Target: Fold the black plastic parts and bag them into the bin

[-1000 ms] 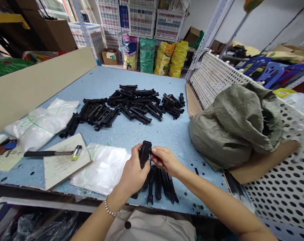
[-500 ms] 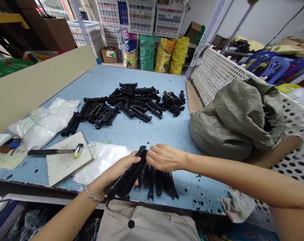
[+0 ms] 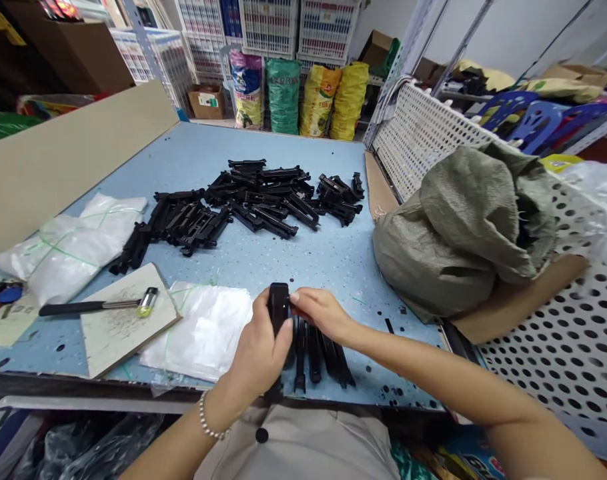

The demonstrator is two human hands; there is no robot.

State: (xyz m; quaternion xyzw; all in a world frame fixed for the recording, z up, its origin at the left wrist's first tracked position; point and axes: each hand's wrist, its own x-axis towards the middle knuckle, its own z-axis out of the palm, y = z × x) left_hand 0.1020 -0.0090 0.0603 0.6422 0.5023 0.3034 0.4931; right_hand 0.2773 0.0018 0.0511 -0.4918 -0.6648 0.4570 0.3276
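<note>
A long, narrow, black plastic part (image 3: 278,301) is held up on end over the near edge of a pale-blue, speckled tabletop (image 3: 328,267). The person's left hand (image 3: 261,345) is wrapped round it, fingers on its left side and thumb lying along its right, with a silver-coloured beaded bracelet (image 3: 206,420) on the wrist. The right hand (image 3: 324,315) is mostly curled, thumb and forefinger meeting against the part's right edge near its top; whether they pinch something small cannot be told. Just right of the held part, partly under the right hand, a row of similar black parts (image 3: 314,360) lies side by side. To its left is a flat stack of whitish clear plastic bags (image 3: 208,333), and farther left a square, pale, smudged board (image 3: 103,350) with a black-handled, metal-shafted tool (image 3: 101,306) lying partly across it. Beyond these, left of the held part, sits a tied bundle of white plastic packets (image 3: 68,250). Beyond the held part spreads a loose heap of black parts (image 3: 263,197). Well to its right, a crumpled, grey-green woven sack (image 3: 448,247) rests near a white, perforated plastic panel (image 3: 548,373).
</note>
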